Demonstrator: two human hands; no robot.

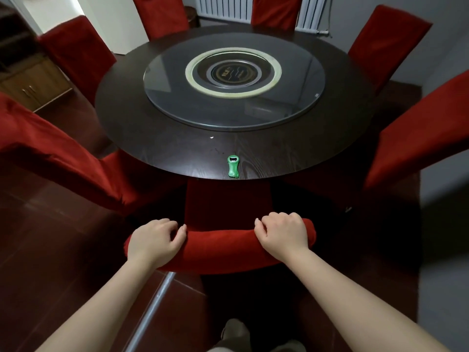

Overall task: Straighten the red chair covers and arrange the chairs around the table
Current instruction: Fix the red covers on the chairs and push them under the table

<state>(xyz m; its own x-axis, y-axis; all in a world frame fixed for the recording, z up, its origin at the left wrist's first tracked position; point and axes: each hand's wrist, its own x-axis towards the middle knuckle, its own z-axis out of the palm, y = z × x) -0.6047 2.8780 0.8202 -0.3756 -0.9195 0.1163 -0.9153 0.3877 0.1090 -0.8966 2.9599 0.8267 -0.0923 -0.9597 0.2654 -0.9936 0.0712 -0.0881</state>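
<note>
Fingers of the left hand and right hand are gripping the nearest red chair cover at either end, likely for squaring it to the counter.

One round dark table. Seven red-covered chairs. One glass turntable. One green bottle opener. Two bare hands: one left hand, one right hand. One wooden cabinet. One white radiator.
</note>
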